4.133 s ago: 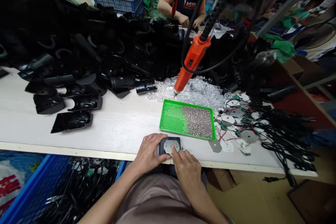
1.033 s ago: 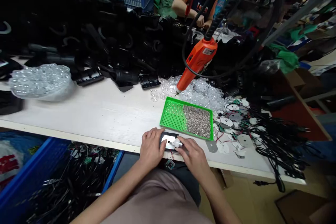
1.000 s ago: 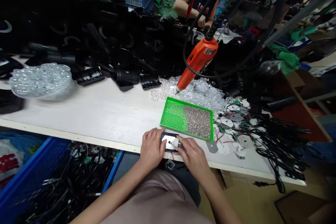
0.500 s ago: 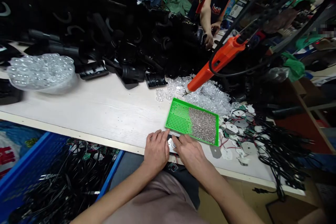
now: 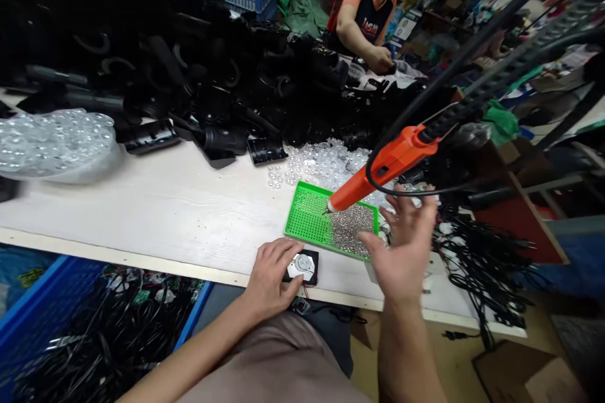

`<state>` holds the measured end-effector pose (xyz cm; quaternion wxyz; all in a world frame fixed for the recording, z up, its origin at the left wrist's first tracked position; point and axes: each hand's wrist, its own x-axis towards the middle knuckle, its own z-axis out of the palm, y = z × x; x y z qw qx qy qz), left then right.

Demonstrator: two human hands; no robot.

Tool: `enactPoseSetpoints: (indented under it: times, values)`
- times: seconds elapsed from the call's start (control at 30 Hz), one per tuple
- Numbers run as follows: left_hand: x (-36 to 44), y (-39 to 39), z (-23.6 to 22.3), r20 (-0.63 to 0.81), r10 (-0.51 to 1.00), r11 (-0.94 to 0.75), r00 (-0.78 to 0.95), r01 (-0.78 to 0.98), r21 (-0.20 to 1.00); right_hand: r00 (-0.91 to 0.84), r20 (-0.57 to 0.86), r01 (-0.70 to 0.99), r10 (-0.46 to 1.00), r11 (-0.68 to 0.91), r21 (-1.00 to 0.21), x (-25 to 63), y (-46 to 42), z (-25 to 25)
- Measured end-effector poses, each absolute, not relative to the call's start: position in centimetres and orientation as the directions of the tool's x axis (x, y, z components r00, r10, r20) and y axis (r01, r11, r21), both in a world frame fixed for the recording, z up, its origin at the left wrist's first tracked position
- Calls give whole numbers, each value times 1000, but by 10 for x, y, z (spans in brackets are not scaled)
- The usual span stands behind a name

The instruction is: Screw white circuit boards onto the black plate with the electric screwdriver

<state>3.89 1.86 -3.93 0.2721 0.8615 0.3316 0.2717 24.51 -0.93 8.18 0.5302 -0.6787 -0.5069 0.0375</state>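
My left hand (image 5: 273,274) grips a small black part with a white plate and a round metal disc (image 5: 303,264) at the front of the table. Thumb and fingers rest along the part's left side. My right hand (image 5: 405,249) is raised, fingers spread and holding nothing, to the right of the orange electric screwdriver (image 5: 385,167). The screwdriver hangs tilted, its tip over the green tray (image 5: 302,221). Small screws (image 5: 352,228) fill the tray's right part.
Clear plastic pieces (image 5: 316,164) lie behind the tray, more in a bag (image 5: 51,141) at left. Black housings (image 5: 212,75) are heaped along the back. Cables (image 5: 486,264) lie right; a blue crate (image 5: 28,321) stands lower left. A co-worker (image 5: 366,19) sits opposite.
My right hand has let go of the black part and moved up and right, opening. The screwdriver's tip has come down over the tray. The camera view has shifted slightly.
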Motion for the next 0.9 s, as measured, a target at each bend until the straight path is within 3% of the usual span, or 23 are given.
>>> enactPoseSetpoints:
  times: [0.23, 0.33, 0.57, 0.77, 0.9]
  values:
    - [51, 31, -47, 217, 645, -648, 732, 374, 664, 460, 371, 412, 807, 176, -894, 224, 63, 82]
    - [51, 25, -48, 213, 680, -621, 702, 396, 676, 444, 368, 326, 817, 235, -915, 239, 49, 84]
    - [55, 16, -49, 254, 724, -596, 641, 397, 698, 313, 175, -6, 934, 186, -983, 281, 12, 84]
    - [56, 18, -49, 234, 746, -562, 624, 401, 724, 453, 237, -137, 859, 330, -934, 264, 58, 46]
    - [56, 18, -48, 253, 739, -575, 624, 390, 719, 451, 261, -154, 853, 362, -919, 253, 87, 18]
